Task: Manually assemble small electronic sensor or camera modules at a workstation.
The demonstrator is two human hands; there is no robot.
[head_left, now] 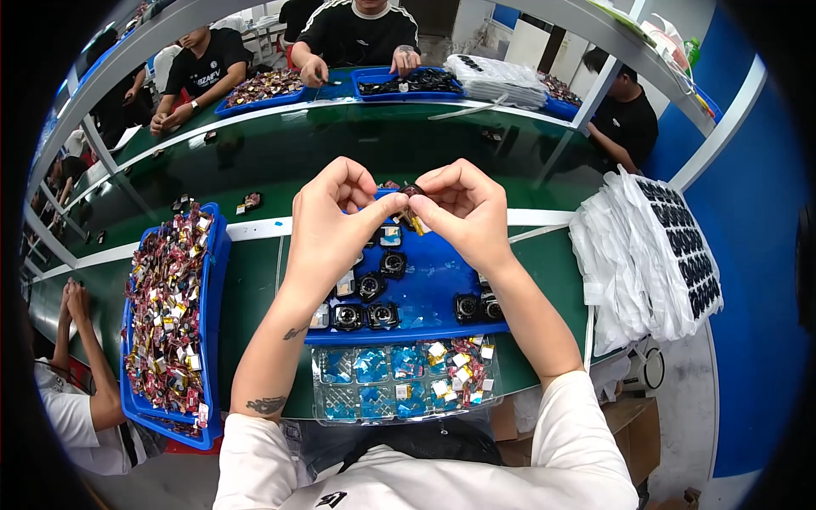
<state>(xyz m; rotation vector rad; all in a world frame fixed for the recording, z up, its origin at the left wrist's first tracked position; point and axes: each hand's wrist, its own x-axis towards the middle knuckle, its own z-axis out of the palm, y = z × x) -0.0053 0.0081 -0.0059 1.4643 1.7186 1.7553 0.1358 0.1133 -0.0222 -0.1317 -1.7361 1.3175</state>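
Observation:
My left hand (333, 223) and my right hand (463, 208) meet over the far edge of a blue tray (429, 293). Between the thumbs and fingertips of both hands is a small dark part (414, 190); a yellow and reddish piece shows just below it. Fingers cover most of it, so its exact kind is hidden. Several black square housings with round openings, such as one housing (382, 315), lie in the tray at left. More black housings (466, 308) sit at its right, partly behind my right forearm.
Near me, a clear compartment tray (321, 399) holds blue film bits and small battery boards. On the left, a blue bin (216, 289) is heaped with similar parts. Stacked white trays (608, 255) stand right. Beyond the green conveyor (340, 136), co-workers sit below a metal frame (731, 119).

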